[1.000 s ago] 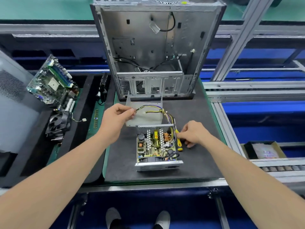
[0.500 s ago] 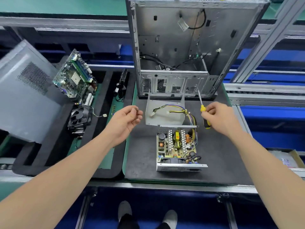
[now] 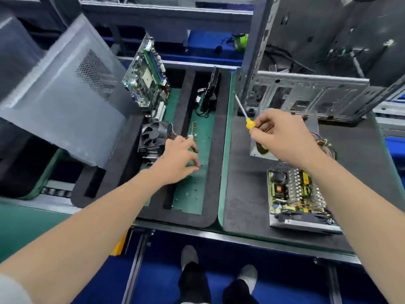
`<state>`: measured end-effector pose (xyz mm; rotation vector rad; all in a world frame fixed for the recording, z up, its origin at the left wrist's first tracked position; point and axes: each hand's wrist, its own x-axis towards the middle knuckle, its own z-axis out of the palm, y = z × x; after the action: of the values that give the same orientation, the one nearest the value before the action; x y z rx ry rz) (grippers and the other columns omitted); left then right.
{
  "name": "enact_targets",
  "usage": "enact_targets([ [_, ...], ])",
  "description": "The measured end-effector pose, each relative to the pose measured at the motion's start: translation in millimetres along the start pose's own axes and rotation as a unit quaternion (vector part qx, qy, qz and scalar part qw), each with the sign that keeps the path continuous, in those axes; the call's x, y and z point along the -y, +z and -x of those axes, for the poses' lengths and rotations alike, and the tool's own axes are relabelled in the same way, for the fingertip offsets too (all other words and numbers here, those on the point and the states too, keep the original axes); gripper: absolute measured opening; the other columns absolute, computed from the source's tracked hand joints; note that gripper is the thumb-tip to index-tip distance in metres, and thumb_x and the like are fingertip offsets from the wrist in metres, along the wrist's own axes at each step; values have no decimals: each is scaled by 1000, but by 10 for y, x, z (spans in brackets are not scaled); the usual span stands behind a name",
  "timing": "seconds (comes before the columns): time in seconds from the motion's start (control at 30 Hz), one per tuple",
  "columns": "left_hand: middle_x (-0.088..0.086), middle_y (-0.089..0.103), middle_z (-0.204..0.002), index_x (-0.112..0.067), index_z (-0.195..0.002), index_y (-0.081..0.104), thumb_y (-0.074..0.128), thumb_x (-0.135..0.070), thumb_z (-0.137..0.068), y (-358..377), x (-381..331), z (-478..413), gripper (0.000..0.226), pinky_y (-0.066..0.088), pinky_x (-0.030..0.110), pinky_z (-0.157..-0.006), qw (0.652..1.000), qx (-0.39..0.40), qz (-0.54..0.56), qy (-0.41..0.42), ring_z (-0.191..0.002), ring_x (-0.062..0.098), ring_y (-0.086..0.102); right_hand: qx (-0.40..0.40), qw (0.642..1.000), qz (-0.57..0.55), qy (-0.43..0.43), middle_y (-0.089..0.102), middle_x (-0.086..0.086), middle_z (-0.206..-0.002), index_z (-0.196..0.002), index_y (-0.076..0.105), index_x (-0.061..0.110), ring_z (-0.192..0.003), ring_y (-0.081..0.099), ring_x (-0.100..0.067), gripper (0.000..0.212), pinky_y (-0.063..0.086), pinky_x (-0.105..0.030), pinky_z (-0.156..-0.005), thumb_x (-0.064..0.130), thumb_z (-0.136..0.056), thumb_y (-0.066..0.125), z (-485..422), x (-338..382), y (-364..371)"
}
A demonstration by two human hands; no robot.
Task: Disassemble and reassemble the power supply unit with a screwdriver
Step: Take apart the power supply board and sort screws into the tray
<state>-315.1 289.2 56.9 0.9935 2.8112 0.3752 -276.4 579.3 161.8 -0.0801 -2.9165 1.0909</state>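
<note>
the screwdriver point(image 3: 249, 123) was clamped in the right hand point(image 3: 278, 137); whether the left hand point(image 3: 177, 159) pinched anything could not be told; screws point(image 3: 195, 189) were best grouped in the tray point(image 3: 207, 183).

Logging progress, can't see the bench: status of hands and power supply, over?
Left hand open over the green tray. Right hand grips screwdriver, off the unit. Power supply uncovered on black mat, untouched. Nothing blocking it.

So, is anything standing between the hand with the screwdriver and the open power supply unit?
Nothing visible does. The right hand grips the screwdriver over the black mat; the power supply unit lies just nearer the person, its top open.
</note>
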Motion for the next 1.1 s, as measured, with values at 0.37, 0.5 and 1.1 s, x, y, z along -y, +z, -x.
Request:
enact_targets([
  [0.37,-12,64,-116,-33,-110,75,60,-38,-100,234,230,-149,18,32,37,-96,980,84,-144,109,-115,17,49,53,992,-12,116,72,16,-63,-85,66,22,-64,63,7,12,39,-14,-54,32,-85,71,-70,99,856],
  [0.5,-10,65,-109,-31,-108,75,61,-43,-100,258,258,-216,20,32,35,-92,982,78,-130,116,-109,18,51,54,988,-19,143,72,12,-61,-86,66,20,-60,67,0,11,51,-19,-62,31,-87,70,-43,70,938],
  [1.1,-6,72,-99,-25,-75,57,80,-30,-83,306,71,-152,25,30,32,-80,899,294,-301,123,-93,19,67,81,980,4,182,71,-3,-79,-97,55,13,-65,62,-8,23,40,-20,-43,36,-97,52,-55,-83,1150],
])
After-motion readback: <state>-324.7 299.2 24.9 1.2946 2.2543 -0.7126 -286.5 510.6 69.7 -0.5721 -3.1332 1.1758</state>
